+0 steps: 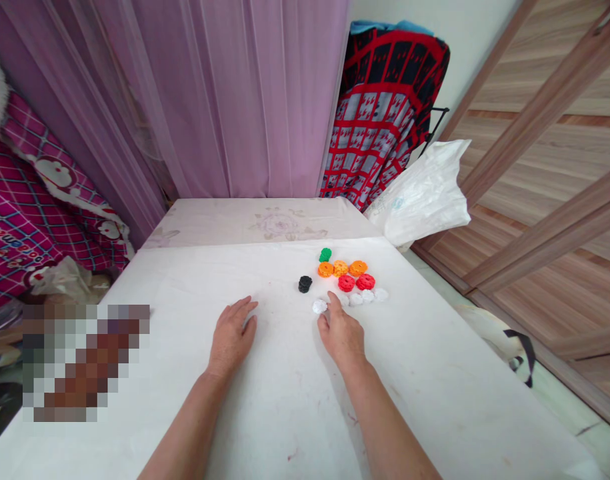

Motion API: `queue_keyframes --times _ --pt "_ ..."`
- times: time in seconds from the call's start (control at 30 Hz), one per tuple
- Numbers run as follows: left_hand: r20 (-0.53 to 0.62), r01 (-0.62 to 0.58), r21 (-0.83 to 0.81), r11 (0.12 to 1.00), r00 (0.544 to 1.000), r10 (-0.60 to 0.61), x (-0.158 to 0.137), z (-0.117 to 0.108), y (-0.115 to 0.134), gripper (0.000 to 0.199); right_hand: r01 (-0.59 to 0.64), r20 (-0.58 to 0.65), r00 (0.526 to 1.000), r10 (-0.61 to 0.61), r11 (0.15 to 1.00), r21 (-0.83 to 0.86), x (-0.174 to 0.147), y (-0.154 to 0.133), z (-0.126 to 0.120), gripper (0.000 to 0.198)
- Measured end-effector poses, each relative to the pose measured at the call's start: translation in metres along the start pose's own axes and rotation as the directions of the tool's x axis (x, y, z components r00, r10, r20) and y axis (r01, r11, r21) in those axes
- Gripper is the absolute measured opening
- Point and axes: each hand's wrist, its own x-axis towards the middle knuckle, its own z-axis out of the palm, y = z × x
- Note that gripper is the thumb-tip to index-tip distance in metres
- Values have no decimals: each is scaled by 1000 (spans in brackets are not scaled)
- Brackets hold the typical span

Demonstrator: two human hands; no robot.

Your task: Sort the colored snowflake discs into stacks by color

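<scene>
My left hand (233,337) rests on the white tabletop with its fingers loosely stretched and holds nothing. My right hand (343,332) is beside a white notched plastic disc (319,306), its index finger pointing forward and its thumb apart, both close to the disc's edge. Whether they touch it, I cannot tell. Beyond that hand lies a row of white discs (355,298), partly hidden by the fingers. Farther back are stacks of red discs (346,283), orange discs (325,269) and green discs (325,254). A black disc stack (305,284) stands between my hands, farther from me.
A white sheet (275,400) covers the table, with a flowered cloth (265,217) at its far end. A white plastic bag (419,193) hangs by the far right corner. Purple curtains (245,100) close off the back. A blurred patch (85,363) hides the left edge.
</scene>
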Motion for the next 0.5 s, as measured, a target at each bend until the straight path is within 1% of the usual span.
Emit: queue_keyframes --times 0.2,0.27,0.33,0.4,0.5 --pt "12 -5 9 1000 1000 5 0 -1 0 35 -7 32 999 6 1000 19 0 -3 -1 55" --pt "12 -9 17 1000 1000 9 0 0 -1 35 -5 12 1000 4 999 54 -2 -1 -3 54" --pt "13 -14 26 1000 1000 13 1 0 -2 35 17 -54 998 -10 992 125 -4 5 -8 50" --pt "21 -23 33 999 1000 22 1 0 -4 36 47 -145 989 -18 978 202 -5 18 -15 43" --pt "30 -40 46 998 999 39 1 1 -6 36 77 -282 959 0 962 261 2 53 -28 35"
